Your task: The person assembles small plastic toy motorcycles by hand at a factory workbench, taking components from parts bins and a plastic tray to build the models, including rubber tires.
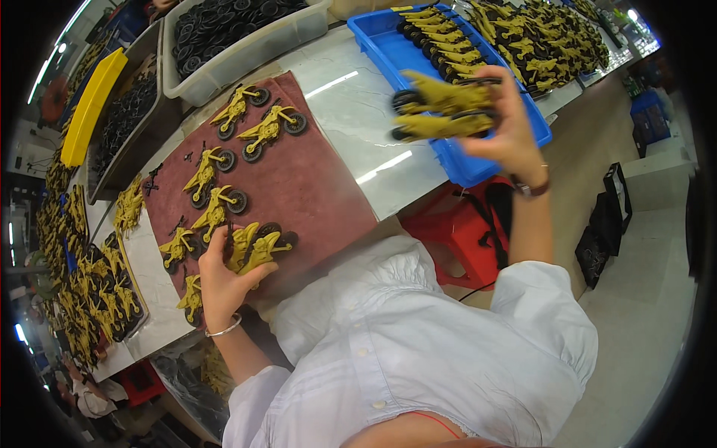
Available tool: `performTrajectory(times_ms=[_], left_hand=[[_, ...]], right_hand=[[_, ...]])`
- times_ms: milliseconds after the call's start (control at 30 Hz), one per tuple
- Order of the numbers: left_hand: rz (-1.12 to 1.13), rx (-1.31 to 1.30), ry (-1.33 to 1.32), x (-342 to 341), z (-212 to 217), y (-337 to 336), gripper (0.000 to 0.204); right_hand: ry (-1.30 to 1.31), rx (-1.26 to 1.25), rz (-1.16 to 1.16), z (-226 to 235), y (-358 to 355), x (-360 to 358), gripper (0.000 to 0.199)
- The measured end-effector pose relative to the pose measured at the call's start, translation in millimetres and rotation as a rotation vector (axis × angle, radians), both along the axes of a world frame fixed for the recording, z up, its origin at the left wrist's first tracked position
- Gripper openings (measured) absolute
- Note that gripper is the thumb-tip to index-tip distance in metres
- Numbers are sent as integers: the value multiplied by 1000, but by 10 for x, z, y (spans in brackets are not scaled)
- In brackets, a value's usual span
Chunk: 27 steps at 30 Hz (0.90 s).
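Observation:
My right hand [514,128] is raised over the near part of a blue tray [467,166]. It grips a pair of yellow toy motorcycles [441,108] with black wheels, blurred by motion. At the near edge of a dark red cloth [321,187], my left hand [226,280] closes its thumb and fingers round two more toy motorcycles [261,246] side by side. Above it, several toy motorcycles [263,133] lie on the cloth with wheels fitted. Another motorcycle [191,293] lies beside my left wrist, partly hidden.
Rows of finished motorcycles [447,43] fill the tray's far part, with many more [541,41] piled beyond it. A white bin [250,37] of black wheels stands behind the cloth. To its left is a grey bin [173,112] of small black parts. A red stool [452,243] sits below the table.

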State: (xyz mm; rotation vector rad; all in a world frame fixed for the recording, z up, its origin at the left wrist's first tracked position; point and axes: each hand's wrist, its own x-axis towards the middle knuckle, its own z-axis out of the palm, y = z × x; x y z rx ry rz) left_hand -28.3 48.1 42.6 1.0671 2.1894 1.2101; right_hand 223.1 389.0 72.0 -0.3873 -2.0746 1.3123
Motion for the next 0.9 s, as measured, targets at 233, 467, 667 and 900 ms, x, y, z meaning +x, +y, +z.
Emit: performTrajectory(times_ms=[233,467,667,900], left_hand=[[-15,7,44,45,7,264,62],[-22,-22,40,199,76,483,58],[-17,2,51,262,42,503,57],[-32,16,28,251,20,491,55]], right_hand=[[-397,65,-77,-166,1037,1021,75],[-571,347,-166,-63,1107,1172,69],[-658,444,-162,-68,1121,1141,54],[-613,560,-202,-46,1091,1236,58]])
